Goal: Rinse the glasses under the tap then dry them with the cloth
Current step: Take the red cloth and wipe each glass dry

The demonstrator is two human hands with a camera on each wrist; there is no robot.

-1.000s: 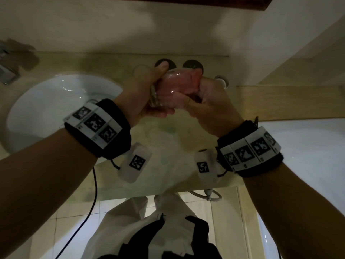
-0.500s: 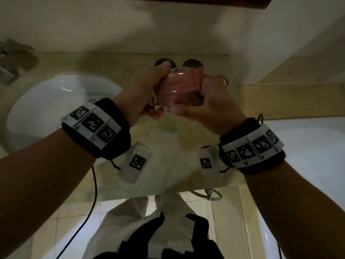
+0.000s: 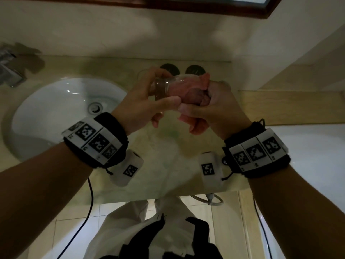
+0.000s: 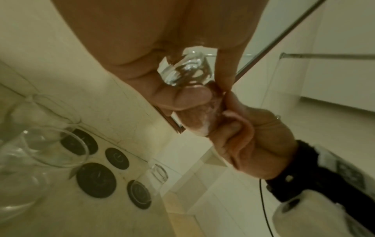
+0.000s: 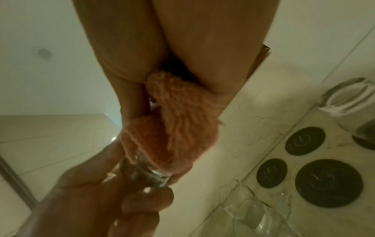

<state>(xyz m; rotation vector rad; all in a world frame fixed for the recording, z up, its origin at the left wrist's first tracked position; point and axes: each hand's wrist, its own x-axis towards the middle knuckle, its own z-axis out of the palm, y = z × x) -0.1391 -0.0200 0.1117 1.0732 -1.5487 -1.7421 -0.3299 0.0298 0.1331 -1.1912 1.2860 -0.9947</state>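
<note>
At the far left of the head view a tap [image 3: 9, 75] sits at the back of the desk [image 3: 168, 146], beside the white sink [image 3: 56, 109] with its drain [image 3: 95, 107]. To the right of the sink, above the desk, the left hand [image 3: 141, 107] grips the thick base of a clear glass [image 3: 168, 86], thumb on the near side and fingers curled over the far side, so that the glass lies on its side with its mouth toward the right. A pink cloth [image 3: 194, 88] is stuffed into that mouth and fills the inside of the glass. The right hand [image 3: 211, 107] holds the cloth, its fingers curled round the bunched end that sticks out of the rim.

The left wrist view shows the base of the glass [image 4: 186, 70] between thumb and fingers, and beyond it the right hand [image 4: 253, 139]. On the desk below, other empty glasses [image 4: 50, 144] stand beside dark round coasters [image 4: 95, 179]; one small glass [image 4: 156, 174] stands on a coaster near the desk's edge.

In the right wrist view the fluffy cloth [image 5: 174, 128] runs from the right hand into the glass [image 5: 150, 174], with the left hand [image 5: 101, 200] gripping it below.

Both wrists wear black bands with printed markers [image 3: 93, 141].
</note>
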